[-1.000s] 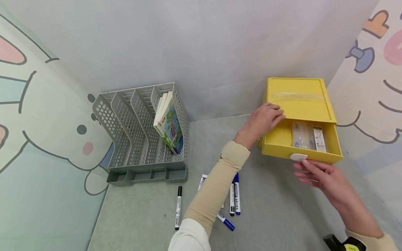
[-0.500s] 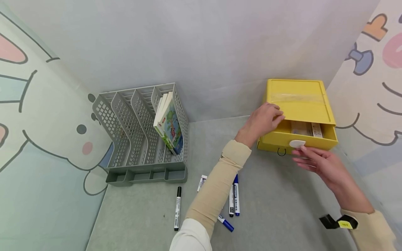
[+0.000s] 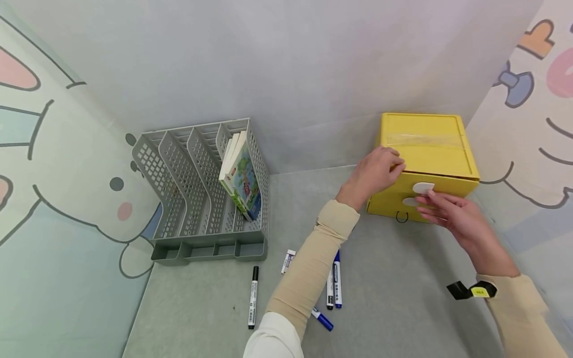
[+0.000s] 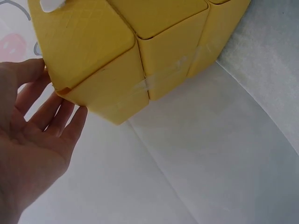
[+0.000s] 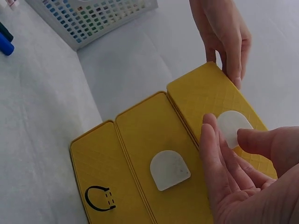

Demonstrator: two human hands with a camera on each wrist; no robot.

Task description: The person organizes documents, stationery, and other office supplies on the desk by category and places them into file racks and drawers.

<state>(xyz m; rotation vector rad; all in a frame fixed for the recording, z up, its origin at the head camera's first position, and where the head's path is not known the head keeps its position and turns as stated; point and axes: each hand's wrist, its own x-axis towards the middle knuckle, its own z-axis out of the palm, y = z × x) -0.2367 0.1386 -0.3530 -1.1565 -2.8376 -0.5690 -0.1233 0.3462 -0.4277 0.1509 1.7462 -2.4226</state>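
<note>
A yellow drawer box [image 3: 425,129] stands against the back wall, its drawers pushed in. My left hand [image 3: 375,169] holds the top front left corner; in the left wrist view the fingers [image 4: 74,123] of that hand bend around this corner. At the front, my right hand [image 3: 463,223] pinches the white handle [image 5: 230,125] of the top drawer, with the thumb on one face and fingers at the other edge. Below it the middle drawer carries a similar white handle [image 5: 169,170]. A black loop [image 5: 97,198] marks the bottom drawer. The drawers' contents are hidden.
A grey file rack [image 3: 201,250] with several books [image 3: 245,181] in its right slot stands left of the box. On the table lie a black-capped marker [image 3: 253,298], blue markers [image 3: 337,283] and a small white block [image 3: 288,261], some partly hidden by my left sleeve [image 3: 304,263].
The top drawer has slid from partly open, showing small packs inside, to flush with the box. My right hand moved inward with it. The left hand kept its place.
</note>
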